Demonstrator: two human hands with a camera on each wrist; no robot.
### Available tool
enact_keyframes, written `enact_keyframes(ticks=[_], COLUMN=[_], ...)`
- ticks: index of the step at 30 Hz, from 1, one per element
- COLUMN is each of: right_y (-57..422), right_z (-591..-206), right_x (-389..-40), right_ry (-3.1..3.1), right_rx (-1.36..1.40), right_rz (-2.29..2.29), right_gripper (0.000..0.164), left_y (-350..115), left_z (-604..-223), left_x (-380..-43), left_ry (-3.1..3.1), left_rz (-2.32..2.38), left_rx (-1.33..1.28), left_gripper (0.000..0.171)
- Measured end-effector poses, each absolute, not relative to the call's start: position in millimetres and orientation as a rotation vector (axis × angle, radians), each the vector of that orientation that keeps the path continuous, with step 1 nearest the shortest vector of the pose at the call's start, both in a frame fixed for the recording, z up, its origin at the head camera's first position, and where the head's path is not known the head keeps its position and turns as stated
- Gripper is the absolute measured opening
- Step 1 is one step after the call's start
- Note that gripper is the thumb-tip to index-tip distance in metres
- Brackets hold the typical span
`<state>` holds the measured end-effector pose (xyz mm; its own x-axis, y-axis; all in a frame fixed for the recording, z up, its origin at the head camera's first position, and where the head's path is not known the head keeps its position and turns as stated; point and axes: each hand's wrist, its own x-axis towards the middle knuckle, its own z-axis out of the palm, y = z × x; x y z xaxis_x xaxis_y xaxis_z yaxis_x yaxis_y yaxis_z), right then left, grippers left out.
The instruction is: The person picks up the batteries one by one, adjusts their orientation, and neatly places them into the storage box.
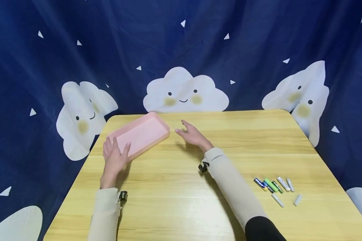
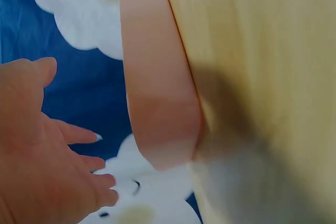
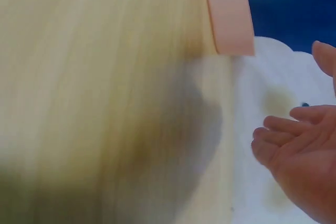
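A shallow pink rectangular tray (image 1: 144, 134) lies at an angle on the far left of the wooden table, with nothing inside it. My left hand (image 1: 114, 160) is at the tray's near left corner, fingers loosely spread. From the left wrist view, the palm and slightly bent fingers of that hand face the tray's side wall (image 2: 160, 77) and hold nothing. Beyond the tray's right end, my right hand (image 1: 194, 135) hovers above the table, thumb apart from the fingers. The right wrist view shows its palm turned up sideways, bare, near the tray's end (image 3: 229, 17).
Several markers lie in a loose group at the table's right, among them a bright green marker (image 1: 270, 185) and a blue one (image 1: 260, 183). Two white pieces, one a short white cylinder (image 1: 297, 200), lie nearer me. A dark blue curtain (image 1: 181, 43) with clouds hangs behind the table (image 1: 181, 201).
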<state>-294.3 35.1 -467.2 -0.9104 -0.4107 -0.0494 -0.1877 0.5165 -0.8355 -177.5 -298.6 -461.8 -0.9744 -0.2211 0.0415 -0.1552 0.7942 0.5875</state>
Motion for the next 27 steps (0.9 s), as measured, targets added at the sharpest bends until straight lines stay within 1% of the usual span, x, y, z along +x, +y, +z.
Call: enact_keyframes(ticks=[6,11,17,21,27], right_y=[7,-12,-21,-21,-20], right_z=[-480,-487,-491,-491,-493], right_x=[-300,-298,-299,-299,-297], right_ry=[2.437,2.277,2.160,2.226,2.322], right_rx=[-0.473,-0.478,-0.470,-0.455,-0.449], right_rz=[-1.446,-1.525,-1.656,-1.617,-1.540], right_gripper=[0.076,0.083,0.094,0.101,0.112], left_y=[-314,-315,-310,-311,-312], left_z=[-463,-468,-475,-477,-479], left_x=[-171,-172,-173,-171,-173], left_ry=[-2.955,-2.931,-2.875,-2.858,-2.845], left_rz=[-1.188,-1.359,-1.601,-1.620,-1.573], left_rx=[0.489,0.590,0.554,0.514,0.378], left_gripper=[0.108,0.112,0.121,0.128,0.133])
